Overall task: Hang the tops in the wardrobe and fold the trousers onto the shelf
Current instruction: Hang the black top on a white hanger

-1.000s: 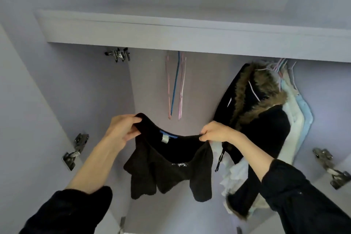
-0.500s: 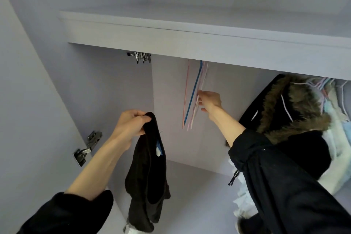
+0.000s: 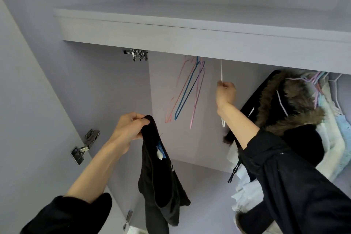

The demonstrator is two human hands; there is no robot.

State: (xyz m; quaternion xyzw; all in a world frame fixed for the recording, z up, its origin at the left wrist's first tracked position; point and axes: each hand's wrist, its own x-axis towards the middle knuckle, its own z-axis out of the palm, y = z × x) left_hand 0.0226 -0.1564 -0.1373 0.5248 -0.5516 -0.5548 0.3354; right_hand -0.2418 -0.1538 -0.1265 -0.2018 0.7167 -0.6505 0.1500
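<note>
A black top (image 3: 160, 173) is held up inside the open wardrobe (image 3: 106, 85) by the left hand (image 3: 129, 129), whose fingers are curled tight on a bunched edge near the neckline. The garment hangs limp and folded on itself below the grip, free of the wardrobe walls. A blue strip and a small white tag are seen inside the neck; a small pale mark is seen lower on the fabric.

A white hanger (image 3: 221, 74) is gripped by the right hand (image 3: 226, 94), fingers closed round its wire; its top runs up behind the shelf (image 3: 190, 36) edge, and its lower loop shows below the wrist. Between the two hands, pink and blue hangers (image 3: 187, 91) hang empty. To the right, a black fur-trimmed coat (image 3: 292, 100) and pale garments (image 3: 334, 131) are hung close together.
</note>
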